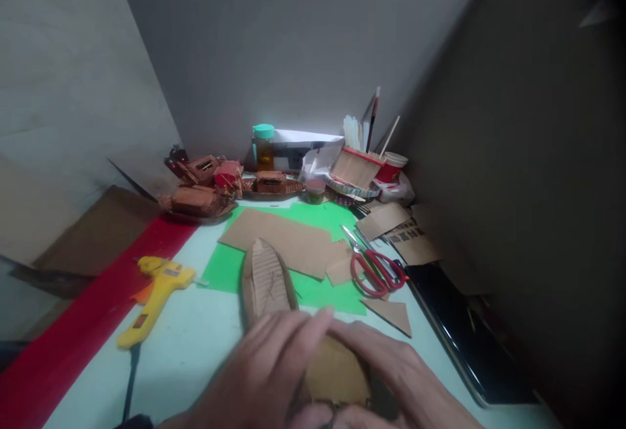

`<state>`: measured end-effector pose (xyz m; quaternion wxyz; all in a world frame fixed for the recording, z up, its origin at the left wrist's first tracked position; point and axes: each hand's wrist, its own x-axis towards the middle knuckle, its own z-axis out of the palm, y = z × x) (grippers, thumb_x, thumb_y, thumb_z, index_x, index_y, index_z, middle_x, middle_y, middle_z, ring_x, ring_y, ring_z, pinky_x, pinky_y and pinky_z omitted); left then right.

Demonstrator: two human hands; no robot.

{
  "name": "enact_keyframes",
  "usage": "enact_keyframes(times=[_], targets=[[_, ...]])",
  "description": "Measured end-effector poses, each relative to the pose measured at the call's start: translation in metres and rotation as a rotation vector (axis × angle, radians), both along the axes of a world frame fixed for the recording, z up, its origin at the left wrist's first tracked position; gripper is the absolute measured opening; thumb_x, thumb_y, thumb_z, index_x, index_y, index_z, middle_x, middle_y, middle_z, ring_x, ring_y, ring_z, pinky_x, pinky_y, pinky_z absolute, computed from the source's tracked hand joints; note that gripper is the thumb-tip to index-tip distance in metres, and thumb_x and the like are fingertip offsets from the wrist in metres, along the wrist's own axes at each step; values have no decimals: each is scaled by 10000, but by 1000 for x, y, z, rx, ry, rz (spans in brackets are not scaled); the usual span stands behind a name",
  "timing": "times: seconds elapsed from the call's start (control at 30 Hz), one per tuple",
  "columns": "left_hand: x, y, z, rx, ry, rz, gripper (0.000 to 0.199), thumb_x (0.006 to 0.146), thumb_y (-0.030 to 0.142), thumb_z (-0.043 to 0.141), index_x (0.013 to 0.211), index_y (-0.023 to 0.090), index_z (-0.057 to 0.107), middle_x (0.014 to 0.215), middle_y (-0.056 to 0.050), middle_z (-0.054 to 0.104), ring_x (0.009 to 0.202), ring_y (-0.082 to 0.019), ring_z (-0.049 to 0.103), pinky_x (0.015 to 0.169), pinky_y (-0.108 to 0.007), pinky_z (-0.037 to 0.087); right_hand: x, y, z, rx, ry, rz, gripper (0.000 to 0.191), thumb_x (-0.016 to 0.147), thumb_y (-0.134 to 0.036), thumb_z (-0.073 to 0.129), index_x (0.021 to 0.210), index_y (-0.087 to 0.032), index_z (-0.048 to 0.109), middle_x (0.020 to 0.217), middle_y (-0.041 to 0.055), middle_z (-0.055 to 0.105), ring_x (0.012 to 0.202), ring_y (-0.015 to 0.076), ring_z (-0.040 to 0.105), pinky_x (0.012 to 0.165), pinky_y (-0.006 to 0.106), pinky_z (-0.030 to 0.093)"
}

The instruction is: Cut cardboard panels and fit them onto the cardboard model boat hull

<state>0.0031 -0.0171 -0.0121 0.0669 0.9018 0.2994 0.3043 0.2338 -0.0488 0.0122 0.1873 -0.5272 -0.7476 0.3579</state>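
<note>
A rounded brown cardboard piece (337, 370) is held low in front of me between both hands. My left hand (268, 364) wraps its left side, fingers across its top left edge. My right hand (396, 364) closes round the right side, its fingers reaching over the far edge. Fingertips meet at the near edge of the piece, where small details are hard to make out. Just beyond the hands lies a boat-shaped cardboard hull (268, 279) with a ribbed inside; its near end is hidden behind my left hand.
A yellow glue gun (159, 295) lies left, red-handled scissors (374, 272) right, beside cardboard scraps (388, 315) on a green sheet (225, 266). Small brown model boats (198, 202), a lidded bottle (265, 145) and a stick holder (357, 167) line the back. A black tablet-like device (464, 331) lies right.
</note>
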Motion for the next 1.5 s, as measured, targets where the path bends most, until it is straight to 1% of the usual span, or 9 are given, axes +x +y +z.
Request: enact_keyframes(times=[0.07, 0.13, 0.2, 0.3, 0.5, 0.73, 0.97, 1.27, 1.5], targets=[[-18, 3, 10, -151, -76, 127, 561, 1013, 507, 402, 1520, 291, 291, 1403, -130, 626, 1263, -289, 620, 989, -378, 543, -12, 7, 2, -1, 39, -110, 628, 838, -567, 742, 1401, -317, 620, 1399, 49, 673, 1268, 301, 633, 1045, 398, 535], [-36, 13, 18, -360, -183, 321, 545, 951, 575, 519, 1440, 353, 424, 1326, -80, 654, 1133, -294, 660, 958, -425, 542, -27, 18, 3, 23, 90, -189, 576, 843, -525, 716, 1352, -266, 647, 1350, 82, 702, 1230, 330, 651, 1001, 446, 553], [-50, 27, 23, -606, -284, 488, 483, 915, 583, 540, 1284, 272, 555, 1114, -91, 650, 953, -296, 657, 828, -453, 549, -43, 29, 2, 57, 102, -270, 533, 845, -481, 666, 1304, -211, 655, 1290, 113, 731, 1191, 351, 667, 979, 499, 549], [-58, 46, 18, -699, -350, 580, 594, 876, 609, 565, 1319, 220, 487, 1145, -111, 572, 906, -301, 658, 737, -459, 555, -64, 40, -2, 126, 80, -346, 539, 847, -468, 613, 1299, -176, 602, 1202, 132, 749, 1097, 340, 699, 932, 527, 556], [-47, 53, -8, -989, -481, 470, 547, 891, 396, 540, 1392, 271, 361, 1105, -16, 495, 519, -132, 654, 552, -365, 561, -90, 51, -21, 281, 22, -372, 514, 860, -445, 582, 1290, -165, 563, 1197, 157, 727, 1059, 362, 696, 874, 535, 559], [-41, 50, -23, -1191, -653, 335, 711, 854, 433, 598, 1448, 255, 251, 961, 10, 471, 674, -225, 698, 526, -412, 635, -91, 53, -36, 492, -65, -347, 523, 886, -395, 587, 1332, -124, 550, 1095, 175, 732, 956, 403, 679, 801, 608, 519], [-41, 50, -35, -1226, -734, 306, 769, 889, 376, 592, 1527, 303, 169, 940, 18, 473, 693, -222, 681, 521, -425, 653, -86, 53, -42, 722, -363, -260, 537, 899, -367, 621, 1354, -118, 484, 887, 128, 666, 778, 346, 644, 704, 530, 480], [-38, 50, -41, -1253, -772, 268, 723, 903, 387, 592, 1508, 306, 203, 892, 46, 488, 586, -177, 659, 523, -381, 618, -92, 50, -43, 741, -522, -201, 651, 884, -435, 649, 1413, -85, 502, 1001, 171, 690, 847, 357, 637, 683, 495, 466], [-36, 52, -36, -1249, -812, 280, 757, 877, 342, 616, 1515, 282, 213, 831, 60, 531, 641, -166, 655, 590, -315, 557, -97, 46, -43, 691, -476, -161, 822, 949, -664, 473, 1519, -74, 427, 1300, 258, 678, 980, 423, 647, 753, 615, 508]])
